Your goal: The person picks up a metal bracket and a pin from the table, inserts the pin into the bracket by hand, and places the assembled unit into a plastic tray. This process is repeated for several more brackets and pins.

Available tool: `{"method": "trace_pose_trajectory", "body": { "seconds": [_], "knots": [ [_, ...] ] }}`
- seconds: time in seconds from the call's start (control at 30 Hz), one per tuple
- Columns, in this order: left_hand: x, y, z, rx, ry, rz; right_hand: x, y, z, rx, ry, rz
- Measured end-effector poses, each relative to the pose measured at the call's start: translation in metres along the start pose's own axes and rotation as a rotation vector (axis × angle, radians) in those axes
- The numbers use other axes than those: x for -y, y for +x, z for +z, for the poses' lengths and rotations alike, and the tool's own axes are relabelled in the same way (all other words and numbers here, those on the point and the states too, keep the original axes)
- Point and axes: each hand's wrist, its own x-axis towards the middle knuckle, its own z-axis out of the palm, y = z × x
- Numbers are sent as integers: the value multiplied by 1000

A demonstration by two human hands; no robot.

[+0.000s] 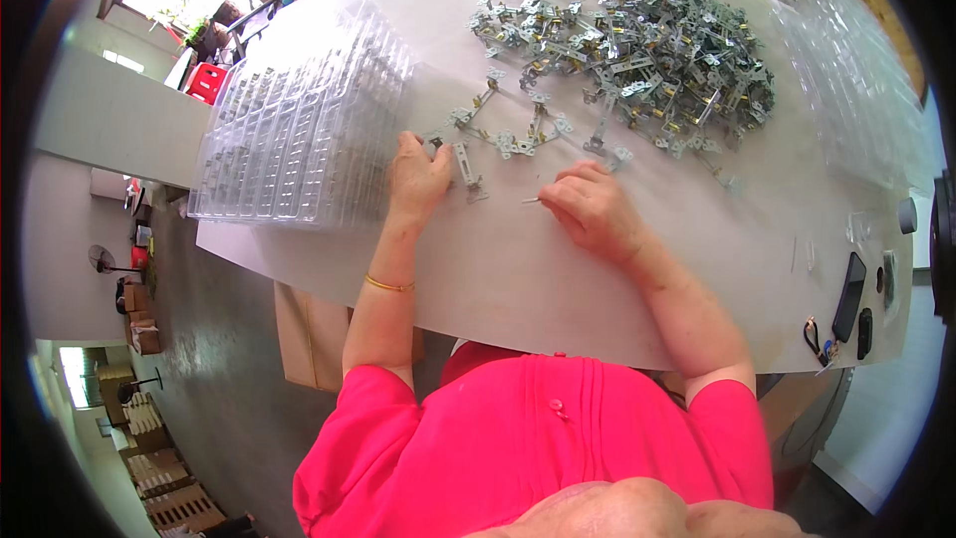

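Head | L hand point(418, 180): grip unclear, metal pc point(464, 166) alongside | R hand point(588, 202): pinching rod point(530, 201), jutting L

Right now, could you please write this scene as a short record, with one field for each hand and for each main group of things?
Left hand: the left hand is beside a slim silver metal bracket; its grip is unclear
Right hand: the right hand pinches a thin pale rod
Surface: broad white table
Far side: heaped silver metal parts with brass-coloured pieces
Left side: stacked clear plastic trays
Right side: clear plastic packaging; nearer, a flat black rectangular phone
Worn: thin gold-coloured bracelet, left wrist
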Motion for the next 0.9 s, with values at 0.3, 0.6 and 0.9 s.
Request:
{"method": "trace_pose_trajectory", "body": {
  "seconds": [0.3,0.6,0.9],
  "knots": [
    [10,4,5,-1,61,32,-21,-3,-7,-228,-175,256],
    [-66,-36,-11,165,-423,165,-7,-2,-6,-311,48,294],
    [-102,-45,22,603,-668,195,-11,-7,3,-514,613,635]
  ]
}}
